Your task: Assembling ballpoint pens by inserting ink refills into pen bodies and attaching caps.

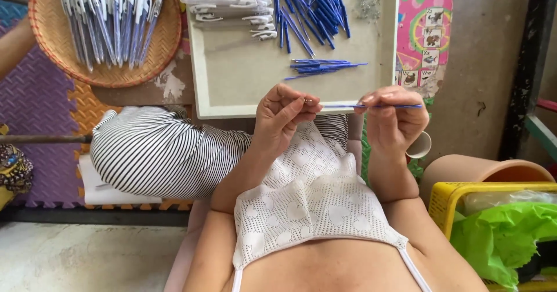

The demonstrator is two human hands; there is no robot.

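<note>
while the right hand (393, 121) pinches a thin blue pen refill (371, 106) between thumb and fingertips, holding it level above the lap, the left hand (282, 117) has its thumb and forefinger closed on a tiny metal spring (307, 100) right at the refill's left tip; whether spring and tip touch is too small to tell. just beyond both hands lies a pale rectangular tray (232, 77), its near edge right behind the fingers. on it a small bundle of loose blue refills (325, 67) sits nearest the hands, a bigger heap of blue refills (310, 5) farther back, a stack of white pen barrels (229, 5) to the left and a little pile of springs (365, 2) at the far right. left of the tray, a round woven basket (168, 37) holds white and blue pens (107, 16). a yellow crate (449, 196) with green plastic (499, 234) stands at the person's right
</note>
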